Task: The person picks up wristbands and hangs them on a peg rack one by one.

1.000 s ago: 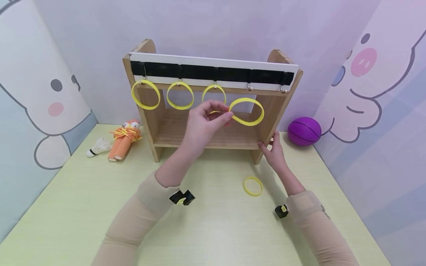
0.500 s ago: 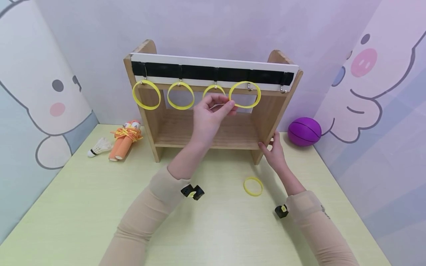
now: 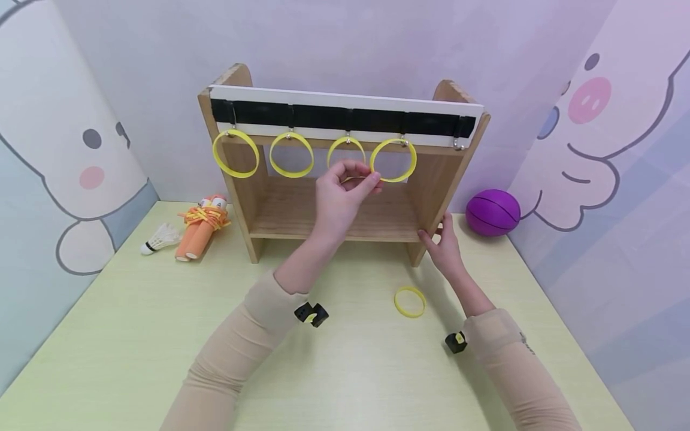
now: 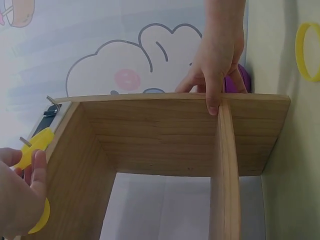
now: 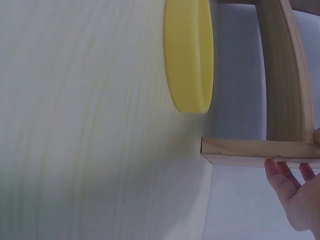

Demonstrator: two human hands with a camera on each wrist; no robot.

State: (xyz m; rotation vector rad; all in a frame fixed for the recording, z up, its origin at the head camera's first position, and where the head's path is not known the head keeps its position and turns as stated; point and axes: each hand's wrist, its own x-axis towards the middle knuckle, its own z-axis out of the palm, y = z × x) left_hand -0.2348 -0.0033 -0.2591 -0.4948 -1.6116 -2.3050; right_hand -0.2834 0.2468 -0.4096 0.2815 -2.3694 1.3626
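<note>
My left hand [image 3: 342,197] pinches a flat yellow ring [image 3: 414,160] by its left edge. The ring's top meets the fourth metal hook [image 3: 404,142] on the rack's white board; in the left wrist view, a hook end [image 4: 25,141] shows over the yellow band [image 4: 40,142]. Three similar rings hang on the hooks to the left, the third partly behind my fingers. My right hand [image 3: 444,251] grips the right side panel of the wooden rack [image 3: 275,206] low down, thumb at the front, other fingers around the outside.
A fifth hook [image 3: 458,145] on the right bears no ring. Another yellow ring [image 3: 411,315] lies on the table before the rack. A purple ball [image 3: 493,213] sits at right; an orange-handled jump rope [image 3: 199,233] and a shuttlecock [image 3: 162,238] lie at left.
My left hand has raised the pinched ring from below the fourth hook, then lowered it slightly so its top sits at that hook. My right hand stays put.
</note>
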